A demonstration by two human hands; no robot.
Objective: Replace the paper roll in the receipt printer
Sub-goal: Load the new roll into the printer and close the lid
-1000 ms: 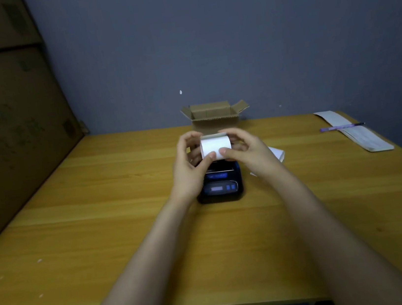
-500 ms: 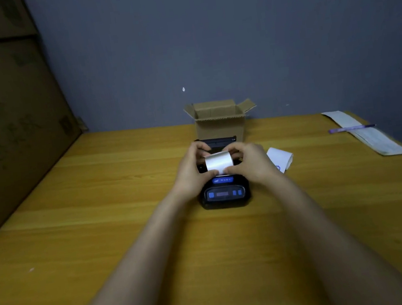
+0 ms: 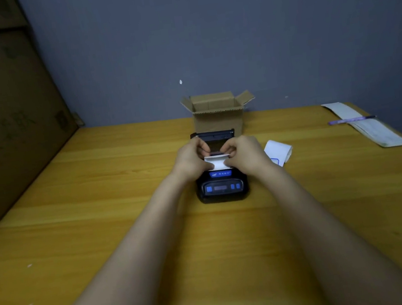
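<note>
A small black receipt printer (image 3: 222,188) with blue buttons sits mid-table, its lid (image 3: 212,134) flipped open toward the back. A white paper roll (image 3: 218,163) rests low in the printer's open compartment. My left hand (image 3: 192,160) grips the roll's left end and my right hand (image 3: 245,155) grips its right end. Fingers cover both ends of the roll. Another white paper roll (image 3: 278,153) lies on the table just right of the printer.
An open cardboard box (image 3: 218,116) stands right behind the printer. At the far right lie long paper strips (image 3: 369,126) with a purple pen (image 3: 351,119) across them. A large cardboard sheet (image 3: 4,123) leans along the left. The wooden table (image 3: 97,192) meets a grey wall.
Both hands have lowered the white roll from above the printer down into its open compartment. The camera view has shifted slightly.
</note>
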